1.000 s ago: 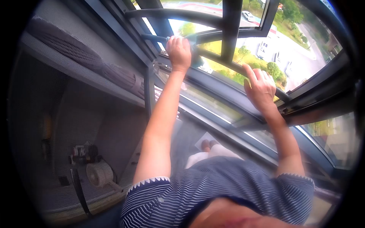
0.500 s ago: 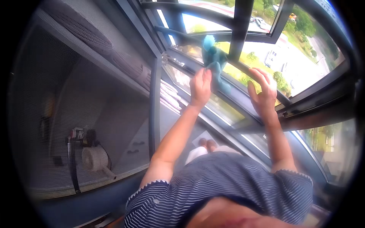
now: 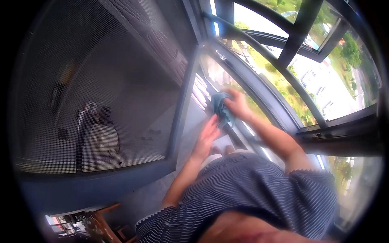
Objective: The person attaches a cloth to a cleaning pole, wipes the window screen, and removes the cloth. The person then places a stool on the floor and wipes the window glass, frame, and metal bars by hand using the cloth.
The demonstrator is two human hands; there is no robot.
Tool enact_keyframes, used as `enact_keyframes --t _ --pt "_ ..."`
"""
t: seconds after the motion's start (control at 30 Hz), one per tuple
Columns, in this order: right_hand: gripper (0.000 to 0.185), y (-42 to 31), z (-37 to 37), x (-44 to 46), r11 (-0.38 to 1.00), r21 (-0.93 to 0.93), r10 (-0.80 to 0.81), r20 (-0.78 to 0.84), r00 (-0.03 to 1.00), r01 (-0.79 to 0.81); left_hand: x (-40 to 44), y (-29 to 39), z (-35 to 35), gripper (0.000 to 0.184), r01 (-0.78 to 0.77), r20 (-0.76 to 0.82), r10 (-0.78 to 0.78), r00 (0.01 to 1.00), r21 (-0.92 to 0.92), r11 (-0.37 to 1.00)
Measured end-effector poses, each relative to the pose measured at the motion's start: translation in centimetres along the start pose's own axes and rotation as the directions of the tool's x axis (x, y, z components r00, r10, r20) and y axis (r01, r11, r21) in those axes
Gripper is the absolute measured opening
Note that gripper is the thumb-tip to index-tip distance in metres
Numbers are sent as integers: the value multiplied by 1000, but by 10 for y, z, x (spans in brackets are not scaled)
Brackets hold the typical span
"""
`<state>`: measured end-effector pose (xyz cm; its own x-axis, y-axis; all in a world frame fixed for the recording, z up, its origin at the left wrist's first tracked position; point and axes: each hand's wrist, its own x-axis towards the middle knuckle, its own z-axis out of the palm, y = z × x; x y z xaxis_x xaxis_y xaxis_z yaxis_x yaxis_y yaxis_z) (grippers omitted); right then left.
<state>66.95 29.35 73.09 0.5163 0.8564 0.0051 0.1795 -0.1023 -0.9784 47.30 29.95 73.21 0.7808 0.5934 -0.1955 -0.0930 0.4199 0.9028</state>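
A blue-green cloth (image 3: 221,106) hangs bunched in front of my body, on the inner side of the window. My right hand (image 3: 239,104) has its fingers wrapped around the cloth's right side. Just below and to the left, my left hand (image 3: 206,137) has its fingers stretched out, with the tips close to the cloth's lower edge; whether they touch it I cannot tell. Behind the hands runs the dark window frame (image 3: 259,97) with its glass pane.
On the left stands a large mesh screen panel (image 3: 133,101) in a dark frame. A gathered curtain (image 3: 166,44) hangs behind it. Dark bars (image 3: 275,60) cross the window opening at the upper right, high above a street and trees. Wooden furniture (image 3: 101,222) shows at the lower left.
The cloth has passed from my left hand to my right and come down from the window bars toward my body. My right hand has left the bar; the view has turned left.
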Motion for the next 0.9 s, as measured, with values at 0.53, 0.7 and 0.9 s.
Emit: enact_keyframes --t 0.53,0.7,0.9 --pt "23 -23 73 183 858 -482 -256 -100 962 179 -225 63 -93 54 193 -473 209 856 667 720" --pt "19 -18 76 114 766 -486 -425 108 899 420 -200 75 -93 49 272 -512 40 858 520 810" --pt "19 -18 57 221 746 -648 -260 -71 963 154 -237 43 -128 47 335 -507 -50 861 490 805"
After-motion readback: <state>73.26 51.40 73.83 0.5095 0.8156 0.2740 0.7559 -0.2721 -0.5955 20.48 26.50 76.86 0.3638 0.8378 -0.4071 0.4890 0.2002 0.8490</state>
